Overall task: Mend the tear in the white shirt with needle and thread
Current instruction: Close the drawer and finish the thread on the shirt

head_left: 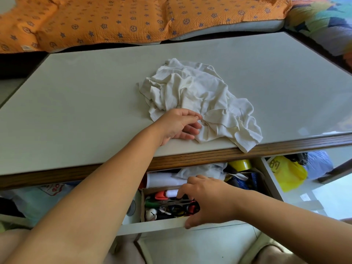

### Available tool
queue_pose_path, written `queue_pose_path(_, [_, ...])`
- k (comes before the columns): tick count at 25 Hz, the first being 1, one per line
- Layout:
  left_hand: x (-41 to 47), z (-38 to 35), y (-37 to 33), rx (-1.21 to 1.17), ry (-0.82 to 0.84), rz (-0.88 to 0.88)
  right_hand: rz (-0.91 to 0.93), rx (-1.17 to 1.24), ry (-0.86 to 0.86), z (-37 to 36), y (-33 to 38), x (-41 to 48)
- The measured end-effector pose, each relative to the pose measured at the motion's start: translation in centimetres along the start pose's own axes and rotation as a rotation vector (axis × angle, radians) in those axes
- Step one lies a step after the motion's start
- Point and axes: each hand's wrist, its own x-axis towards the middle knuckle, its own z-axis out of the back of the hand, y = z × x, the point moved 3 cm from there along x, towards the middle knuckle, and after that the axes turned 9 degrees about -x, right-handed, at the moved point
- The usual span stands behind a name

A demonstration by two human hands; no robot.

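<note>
The crumpled white shirt (200, 100) lies on the pale tabletop (85, 103), one corner hanging over the front edge. My left hand (179, 124) rests on the table at the shirt's near left edge, fingers loosely curled and touching the cloth. Below the table my right hand (207, 202) reaches into a cardboard box (143, 204) in the open drawer (152, 226). Its fingers spread over the box's contents and its thumb lies against the drawer front. A white thread spool (172, 193) sits just left of my fingertips. No needle is visible.
The box holds small sewing items: red and green handled tools and dark spools. Deeper in the drawer lie a white roll, plastic wrap and yellow tape (241, 164). A yellow bag (287, 172) sits to the right. An orange patterned cover (114, 20) lies beyond the table.
</note>
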Motion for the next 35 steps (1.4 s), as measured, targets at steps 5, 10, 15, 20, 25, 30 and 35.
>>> queue_pose_path(5, [-0.1, -0.1, 0.0, -0.002, -0.014, 0.011, 0.017, -0.159, -0.172, 0.7, 0.9, -0.1])
queue_pose_path(10, [-0.4, -0.5, -0.3, 0.035, -0.017, 0.020, 0.003, -0.265, -0.331, 0.8, 1.0, 0.2])
queue_pose_path(15, [-1.2, -0.9, -1.8, 0.188, -0.044, 0.007, -0.264, 0.131, -0.399, 4.7, -0.6, -1.4])
queue_pose_path(20, [-0.3, -2.9, -5.1, 0.475, -0.133, -0.166, -0.627, 0.275, -0.595, 11.2, -9.9, -4.3])
queue_pose_path(25, [2.5, -6.1, -5.9, 0.717, -0.059, -0.285, -0.830, 0.194, -0.481, 10.8, -17.7, -3.8])
queue_pose_path(30, [4.7, -6.1, -3.7, 0.885, 0.131, -0.220, -0.916, 0.127, -0.355, 10.3, -19.1, -0.9])
queue_pose_path(35, [5.1, -5.4, -3.4, 0.899, 0.176, -0.230, -0.891, 0.248, -0.311, 11.3, -19.7, -0.7])
